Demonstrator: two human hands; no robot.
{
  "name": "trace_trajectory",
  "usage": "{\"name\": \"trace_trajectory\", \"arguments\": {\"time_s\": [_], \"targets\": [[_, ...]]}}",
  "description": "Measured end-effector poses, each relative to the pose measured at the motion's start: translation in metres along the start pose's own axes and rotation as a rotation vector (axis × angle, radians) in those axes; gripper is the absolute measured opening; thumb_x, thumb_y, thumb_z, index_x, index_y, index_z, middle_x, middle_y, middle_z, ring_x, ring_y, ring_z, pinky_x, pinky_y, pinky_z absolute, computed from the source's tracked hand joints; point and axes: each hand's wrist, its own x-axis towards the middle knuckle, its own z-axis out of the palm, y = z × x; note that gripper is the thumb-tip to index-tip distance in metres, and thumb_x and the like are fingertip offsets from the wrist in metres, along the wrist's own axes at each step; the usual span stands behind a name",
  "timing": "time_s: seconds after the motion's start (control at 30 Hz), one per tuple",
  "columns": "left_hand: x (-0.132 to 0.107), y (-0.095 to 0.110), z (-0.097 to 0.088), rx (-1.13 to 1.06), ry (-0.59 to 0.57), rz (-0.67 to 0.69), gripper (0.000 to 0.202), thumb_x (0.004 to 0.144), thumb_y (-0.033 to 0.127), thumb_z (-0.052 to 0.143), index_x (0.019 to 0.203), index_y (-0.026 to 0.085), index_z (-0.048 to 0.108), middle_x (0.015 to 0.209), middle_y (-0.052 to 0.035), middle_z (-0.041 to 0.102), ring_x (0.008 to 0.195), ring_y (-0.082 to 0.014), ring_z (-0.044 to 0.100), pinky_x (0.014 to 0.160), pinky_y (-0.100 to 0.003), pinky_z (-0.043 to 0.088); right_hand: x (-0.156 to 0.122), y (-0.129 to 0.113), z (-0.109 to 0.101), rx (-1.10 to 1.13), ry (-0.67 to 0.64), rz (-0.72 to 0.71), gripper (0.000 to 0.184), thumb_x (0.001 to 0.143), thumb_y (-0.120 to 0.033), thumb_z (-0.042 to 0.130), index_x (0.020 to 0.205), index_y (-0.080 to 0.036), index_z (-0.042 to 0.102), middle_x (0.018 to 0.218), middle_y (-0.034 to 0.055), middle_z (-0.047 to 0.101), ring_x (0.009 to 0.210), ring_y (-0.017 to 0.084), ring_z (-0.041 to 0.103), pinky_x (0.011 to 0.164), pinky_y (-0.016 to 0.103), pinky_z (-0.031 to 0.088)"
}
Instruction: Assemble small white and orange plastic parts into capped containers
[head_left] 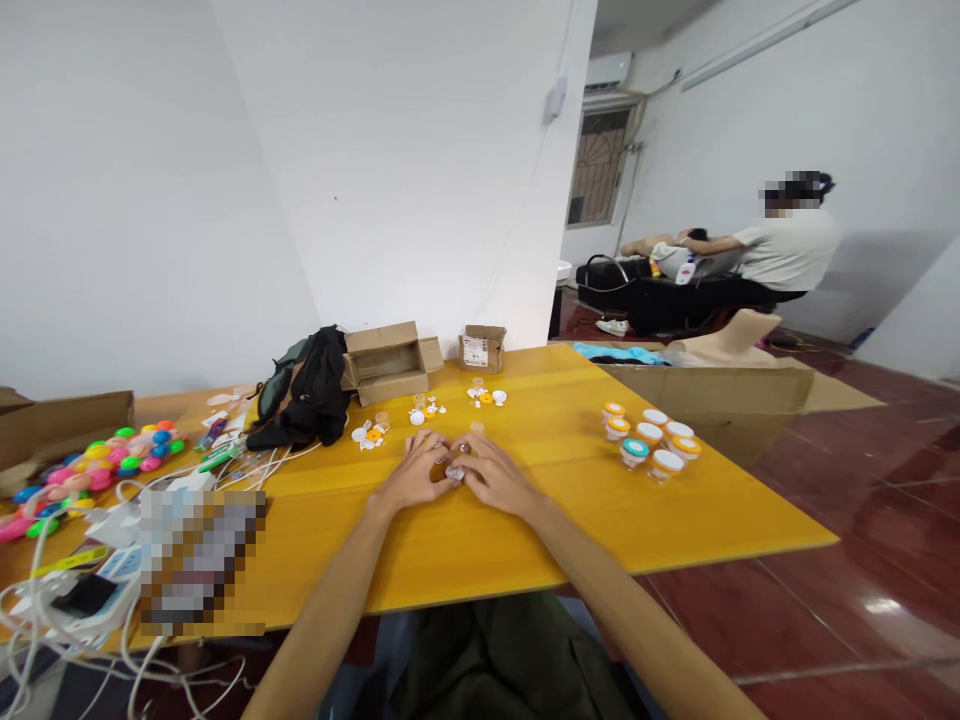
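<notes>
My left hand [417, 470] and my right hand [493, 475] meet over the middle of the yellow table, fingers curled inward. Between the fingertips of both is a small clear piece [454, 472], seemingly plastic; its exact kind is too small to tell. Beyond the hands lie small groups of white and orange parts: one on the left [369, 436], one in the middle [423, 410] and one on the right [487, 397]. Clear cups stand among them. Right of my right hand is a cluster of several small clear jars with white, orange and teal lids, including a teal-lidded jar [634, 454].
An open cardboard box [390, 365], a smaller box [482, 350] and a black bag [304, 395] line the table's back. Cables, power strips and colourful plastic balls [112, 460] crowd the left. A large carton [712, 395] is beyond the right edge; a person [791, 250] sits farther back.
</notes>
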Motion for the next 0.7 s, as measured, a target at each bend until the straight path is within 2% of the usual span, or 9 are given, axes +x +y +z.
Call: {"name": "trace_trajectory", "arguments": {"time_s": [0.47, 0.7], "targets": [[0.001, 0.0003, -0.0001, 0.003, -0.028, -0.023, 0.013, 0.081, 0.033, 0.065, 0.088, 0.023, 0.059, 0.11, -0.0044, 0.057, 0.107, -0.0249, 0.043, 0.094, -0.042, 0.036, 0.001, 0.0, 0.0008, 0.009, -0.006, 0.042, 0.022, 0.086, -0.006, 0.051, 0.088, -0.023, 0.065, 0.104, 0.0067, 0.061, 0.1, 0.02, 0.056, 0.089, 0.036, 0.047], [0.0011, 0.0049, -0.0008, -0.002, -0.041, -0.03, 0.012, 0.081, 0.032, 0.064, 0.086, 0.023, 0.06, 0.111, -0.0053, 0.057, 0.108, -0.0263, 0.043, 0.095, -0.044, 0.035, 0.0011, 0.0042, 0.0055, 0.002, -0.038, 0.046, 0.019, 0.09, -0.012, 0.052, 0.079, -0.021, 0.063, 0.1, 0.0069, 0.06, 0.096, 0.02, 0.056, 0.087, 0.035, 0.047]]}}
